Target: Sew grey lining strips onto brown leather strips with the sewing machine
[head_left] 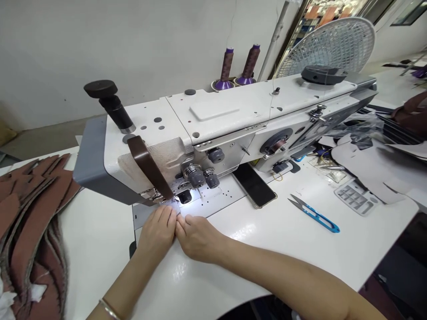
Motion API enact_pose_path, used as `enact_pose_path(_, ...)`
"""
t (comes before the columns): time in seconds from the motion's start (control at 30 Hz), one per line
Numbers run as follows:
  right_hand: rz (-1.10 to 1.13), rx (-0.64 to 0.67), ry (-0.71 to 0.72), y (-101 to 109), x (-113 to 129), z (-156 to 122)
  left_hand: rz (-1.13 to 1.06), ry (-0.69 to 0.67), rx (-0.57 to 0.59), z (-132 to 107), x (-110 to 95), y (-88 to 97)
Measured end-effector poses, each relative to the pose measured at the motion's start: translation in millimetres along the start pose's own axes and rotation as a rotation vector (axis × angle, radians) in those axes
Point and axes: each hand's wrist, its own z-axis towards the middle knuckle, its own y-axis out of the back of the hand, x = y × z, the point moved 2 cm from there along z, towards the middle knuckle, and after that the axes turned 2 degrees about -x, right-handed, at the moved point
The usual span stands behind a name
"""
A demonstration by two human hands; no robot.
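Under the lamp of a white sewing machine (pixel 220 111), a small grey piece (pixel 175 206) lies at the needle area, its far part hidden. My left hand (pixel 159 229) presses on it with fingers bent and held together. Right beside, touching it, my right hand (pixel 196 238) is closed, thumb and fingertips pinching at the piece's near edge. A glossy brown strip (pixel 148 166) arches up in front of the machine head, its lower end at the needle area. Whether it joins the grey piece I cannot tell.
Brown cut pieces (pixel 33 222) are heaped on the left. Right of the hands lie a phone (pixel 255 184) and blue thread snips (pixel 315 213). Pale cut pieces (pixel 367 164) cover the table's right side. Behind stand two thread cones (pixel 227 66) and a fan (pixel 330 46).
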Motion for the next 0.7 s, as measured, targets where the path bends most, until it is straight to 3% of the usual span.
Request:
enact_pose_path(0.37, 0.011, -0.006, -0.110, 1.5, -3.3, 2.3, -0.093, 0.100, 0.105, -3.7, 13.7, -10.5)
enact_pose_path(0.6, 0.049, 0.021, -0.155, 3.6, -6.5, 0.6, -0.016, -0.007, 0.048, -0.6, 12.0, -8.8)
enact_pose_path(0.7, 0.020, -0.004, -0.172, 4.7, -7.7, 0.1, -0.026, -0.016, 0.082, 0.6, 10.5, -7.3)
